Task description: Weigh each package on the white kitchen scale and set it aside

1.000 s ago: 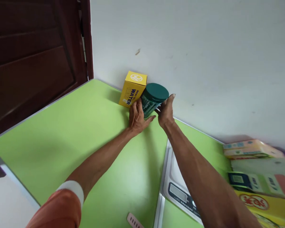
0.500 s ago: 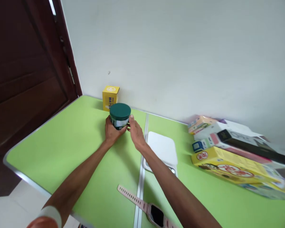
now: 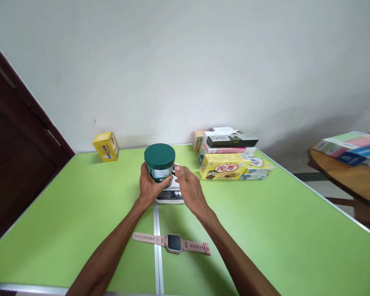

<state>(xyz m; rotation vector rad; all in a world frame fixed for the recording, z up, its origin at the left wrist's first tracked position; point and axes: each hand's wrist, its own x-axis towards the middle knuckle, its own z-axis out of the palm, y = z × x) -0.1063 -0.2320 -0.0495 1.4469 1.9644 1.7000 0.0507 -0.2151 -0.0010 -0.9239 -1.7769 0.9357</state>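
Observation:
A round jar with a dark green lid (image 3: 159, 155) and a picture label is upright between my two hands, in front of or over the kitchen scale. My left hand (image 3: 148, 186) wraps the jar's left side and front, its thumb across the label. My right hand (image 3: 188, 185) grips the jar's right side, thumb near the lid's edge and fingers partly hidden. The white scale (image 3: 174, 197) shows its display and buttons below the jar; much of its plate is hidden. Whether the jar touches the scale I cannot tell.
A pink smartwatch (image 3: 174, 243) lies across the table's silver seam nearer to me. A yellow box (image 3: 106, 147) stands back left by the wall. Several stacked boxes (image 3: 225, 165) are back right. Beyond the green table (image 3: 265, 230), a wooden table (image 3: 351, 176) bears another box.
My view has swung to the right. Both hands have carried the jar rightward, from beside the yellow box to the kitchen scale, still holding it.

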